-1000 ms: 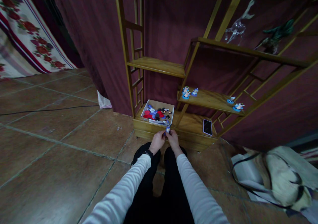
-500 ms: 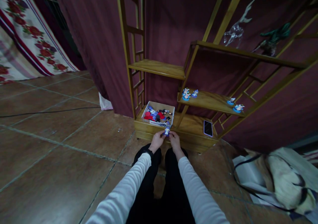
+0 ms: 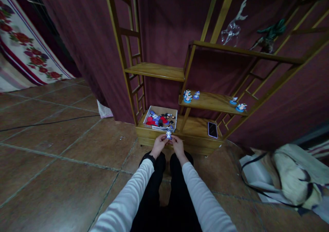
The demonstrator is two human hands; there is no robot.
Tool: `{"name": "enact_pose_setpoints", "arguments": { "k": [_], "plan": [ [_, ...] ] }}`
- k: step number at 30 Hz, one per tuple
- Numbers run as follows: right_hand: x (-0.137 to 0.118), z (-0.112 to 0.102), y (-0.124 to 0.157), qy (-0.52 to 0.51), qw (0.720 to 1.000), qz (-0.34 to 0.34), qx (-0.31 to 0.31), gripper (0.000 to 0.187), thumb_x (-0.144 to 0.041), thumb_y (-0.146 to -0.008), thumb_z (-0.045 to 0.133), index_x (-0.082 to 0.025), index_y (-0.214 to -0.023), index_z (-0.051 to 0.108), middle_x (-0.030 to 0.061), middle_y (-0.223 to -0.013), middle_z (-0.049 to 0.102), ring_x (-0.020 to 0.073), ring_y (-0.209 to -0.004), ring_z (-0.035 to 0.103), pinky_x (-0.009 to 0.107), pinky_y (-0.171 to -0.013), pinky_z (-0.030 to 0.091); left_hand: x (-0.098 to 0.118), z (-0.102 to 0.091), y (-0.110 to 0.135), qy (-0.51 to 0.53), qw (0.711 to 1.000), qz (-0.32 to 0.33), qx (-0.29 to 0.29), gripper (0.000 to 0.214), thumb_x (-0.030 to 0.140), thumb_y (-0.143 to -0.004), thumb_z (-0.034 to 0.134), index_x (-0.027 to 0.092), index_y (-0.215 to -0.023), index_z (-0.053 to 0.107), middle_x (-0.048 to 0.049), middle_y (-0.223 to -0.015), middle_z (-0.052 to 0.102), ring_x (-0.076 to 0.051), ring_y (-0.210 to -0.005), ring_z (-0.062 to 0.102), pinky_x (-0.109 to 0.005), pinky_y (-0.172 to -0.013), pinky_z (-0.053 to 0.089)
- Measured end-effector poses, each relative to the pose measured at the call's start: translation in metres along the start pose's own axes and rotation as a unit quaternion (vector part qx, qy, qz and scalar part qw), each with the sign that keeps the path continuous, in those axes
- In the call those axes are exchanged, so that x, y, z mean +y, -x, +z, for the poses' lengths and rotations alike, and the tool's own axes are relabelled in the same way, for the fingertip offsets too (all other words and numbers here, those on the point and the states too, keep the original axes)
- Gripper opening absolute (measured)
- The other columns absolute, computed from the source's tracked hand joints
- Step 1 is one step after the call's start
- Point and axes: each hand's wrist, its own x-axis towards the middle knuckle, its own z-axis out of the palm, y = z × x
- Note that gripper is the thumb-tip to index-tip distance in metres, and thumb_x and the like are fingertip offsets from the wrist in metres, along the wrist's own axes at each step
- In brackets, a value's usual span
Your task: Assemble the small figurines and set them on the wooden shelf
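The figurine (image 3: 168,134) sits between both hands' fingertips (image 3: 166,138).

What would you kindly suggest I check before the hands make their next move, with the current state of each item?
1. Figurine held from both sides: ok, between the fingers of the left hand and right hand.
2. Figurine upright: ok, head up and base down.
3. Figurine's base firmly joined: cannot tell, too small and partly covered by fingers.
4. Cardboard box supported: ok, on the bottom ledge.
5. Box contents sorted: not ok, pieces lie jumbled.
6. Phone away from the hands: ok, apart on the right of the ledge.
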Motion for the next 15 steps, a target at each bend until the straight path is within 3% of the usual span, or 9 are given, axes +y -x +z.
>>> {"name": "enact_pose_setpoints", "arguments": {
  "k": [6,15],
  "plan": [
    [-0.0072,0.0002,0.0065,0.125,0.988,-0.086,0.008,0.028,-0.022,-0.073,0.051,-0.023,-0.094,0.07,0.0043,-0.102,0.068,0.02,-0.094,0.062,0.036,-0.092,0.044,0.0025,0.0001,0.0005,-0.006,1.0,-0.016,0.0,0.031,0.026,-0.07,0.065,0.011,-0.097,0.064,-0.0061,-0.079,0.068,-0.012,-0.063,0.06,-0.023,-0.057,0.046],
    [-0.0077,0.002,0.0086,0.112,0.99,-0.086,-0.015,0.034,-0.017,-0.072,0.048,-0.027,-0.096,0.07,0.0021,-0.101,0.068,0.0187,-0.09,0.062,0.035,-0.09,0.046,-0.0002,-0.0009,-0.0016,0.006,1.0,-0.016,0.013,0.032,0.025,-0.068,0.067,0.01,-0.095,0.062,-0.0039,-0.073,0.064,-0.01,-0.06,0.057,-0.021,-0.056,0.045]
  ]
}}
